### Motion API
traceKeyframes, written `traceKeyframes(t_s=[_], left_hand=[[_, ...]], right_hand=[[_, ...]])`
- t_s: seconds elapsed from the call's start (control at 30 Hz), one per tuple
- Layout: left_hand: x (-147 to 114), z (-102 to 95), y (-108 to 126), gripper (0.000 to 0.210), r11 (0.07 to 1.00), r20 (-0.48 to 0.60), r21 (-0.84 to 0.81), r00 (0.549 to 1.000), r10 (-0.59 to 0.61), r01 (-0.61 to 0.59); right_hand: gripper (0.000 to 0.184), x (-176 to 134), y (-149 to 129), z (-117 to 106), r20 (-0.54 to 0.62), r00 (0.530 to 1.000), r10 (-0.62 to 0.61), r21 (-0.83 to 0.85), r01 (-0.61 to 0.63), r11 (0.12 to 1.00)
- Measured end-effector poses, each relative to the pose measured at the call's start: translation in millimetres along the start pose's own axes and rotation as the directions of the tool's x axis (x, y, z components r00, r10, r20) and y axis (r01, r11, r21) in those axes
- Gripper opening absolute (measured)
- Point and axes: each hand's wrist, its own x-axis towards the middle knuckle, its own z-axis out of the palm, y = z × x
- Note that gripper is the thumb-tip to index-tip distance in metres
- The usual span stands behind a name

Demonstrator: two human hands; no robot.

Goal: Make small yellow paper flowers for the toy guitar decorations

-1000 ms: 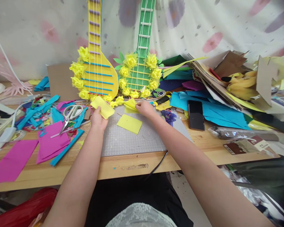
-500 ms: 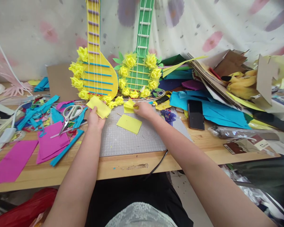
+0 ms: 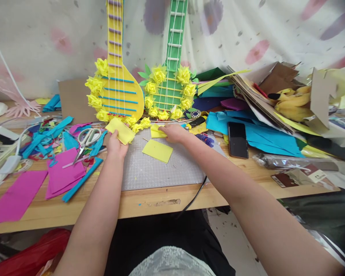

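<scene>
My left hand (image 3: 117,145) grips a rectangle of yellow crepe paper (image 3: 121,130) above the left side of the grey cutting mat (image 3: 143,178), thumb on top. Over the mat's far part, my right hand (image 3: 174,133) has its fingertips closed on the right end of a smaller yellow crepe paper piece (image 3: 156,131). Between my hands another yellow rectangle (image 3: 157,151) lies flat on the mat. Behind them stand a yellow paper lute (image 3: 122,86) and a green one (image 3: 168,92), both edged with yellow paper flowers. Loose yellow flowers (image 3: 140,124) lie at the yellow lute's foot.
Scissors (image 3: 87,140) rest on magenta paper sheets (image 3: 64,170) at the left, among blue scraps (image 3: 46,138). On the right are a phone (image 3: 238,140), blue paper (image 3: 264,132) and a stack of cardboard (image 3: 251,94). A black cable (image 3: 194,199) hangs over the table edge.
My right hand has shifted slightly, its fingers now lower over the small yellow piece. My left hand keeps its paper in nearly the same place.
</scene>
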Motion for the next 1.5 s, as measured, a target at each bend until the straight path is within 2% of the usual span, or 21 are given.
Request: traceKeyframes(t_s=[0.13, 0.23, 0.37, 0.47, 0.53, 0.6, 0.7, 0.87, 0.97, 1.03, 1.1, 1.2, 1.27, 1.33, 1.4, 1.47, 1.5], left_hand=[[1, -1.7, 0, 0.038, 1.000, 0.015, -0.020, 1.000, -0.004, 0.004], [3, -2.7, -1, 0.039, 0.999, 0.025, -0.044, 1.000, -0.005, 0.006], [3, -1.9, 0, 0.040, 0.999, 0.015, -0.032, 1.000, 0.000, 0.001], [2, -0.8, 1, 0.040, 1.000, 0.005, -0.026, 1.000, -0.004, 0.004], [1, -0.5, 2, 0.040, 1.000, 0.008, -0.018, 1.000, -0.006, 0.006], [0, -0.7, 2, 0.039, 1.000, 0.012, -0.005, 1.000, -0.007, 0.007], [-1, -0.7, 2, 0.039, 1.000, 0.008, -0.005, 1.000, -0.009, 0.009], [-2, 1.8, 1, 0.040, 0.999, -0.007, -0.048, 1.000, -0.027, 0.026], [-3, 3.4, 1, 0.040, 0.998, -0.019, -0.042, 0.999, -0.040, 0.039], [-3, 3.7, 0, 0.040, 0.999, -0.017, -0.035, 0.999, -0.036, 0.035], [-2, 3.6, 0, 0.040, 0.999, -0.013, -0.039, 0.999, -0.033, 0.032], [-3, 3.3, 0, 0.040, 0.999, -0.009, -0.043, 0.999, -0.031, 0.030], [-3, 3.3, -2, 0.039, 0.999, -0.001, -0.031, 1.000, -0.025, 0.025], [-4, 3.4, -3, 0.039, 1.000, 0.010, -0.018, 1.000, -0.009, 0.009], [-5, 3.8, -5, 0.037, 1.000, 0.007, 0.000, 1.000, 0.009, -0.009], [-7, 4.7, -7, 0.035, 1.000, -0.009, 0.028, 1.000, 0.012, -0.012], [-8, 5.3, -8, 0.034, 0.999, -0.016, 0.047, 1.000, 0.006, -0.005]], right_hand=[[0.050, 1, -6, 4, -0.055, 0.996, 0.074, -0.009, -0.075, 0.997], [0.057, 3, -7, 8, -0.109, 0.975, 0.192, 0.049, -0.188, 0.981], [0.063, 8, 0, 1, -0.166, 0.903, 0.397, 0.216, -0.360, 0.908], [0.062, 14, 12, -11, -0.181, 0.859, 0.479, 0.358, -0.396, 0.846], [0.058, 20, 19, -17, -0.154, 0.871, 0.467, 0.411, -0.374, 0.831], [0.053, 27, 25, -19, -0.082, 0.905, 0.418, 0.409, -0.352, 0.842], [0.051, 38, 28, -16, -0.032, 0.925, 0.379, 0.303, -0.352, 0.885], [0.051, 51, 22, -5, -0.066, 0.941, 0.333, 0.108, -0.325, 0.940], [0.050, 49, 17, -1, -0.151, 0.951, 0.271, 0.073, -0.263, 0.962], [0.048, 42, 12, 0, -0.261, 0.934, 0.243, 0.079, -0.230, 0.970], [0.045, 32, 5, -1, -0.317, 0.923, 0.219, 0.104, -0.195, 0.975], [0.040, 15, -8, -1, -0.212, 0.975, 0.061, 0.101, -0.040, 0.994], [0.040, 6, -18, 3, -0.155, 0.988, 0.005, 0.059, 0.004, 0.998], [0.034, 2, -25, 9, -0.157, 0.987, 0.027, 0.037, -0.021, 0.999], [0.033, 3, -28, 14, -0.187, 0.977, 0.100, 0.086, -0.086, 0.993], [0.034, 5, -27, 14, -0.232, 0.946, 0.226, 0.255, -0.165, 0.953], [0.035, 6, -27, 12, -0.244, 0.925, 0.293, 0.383, -0.186, 0.905]])
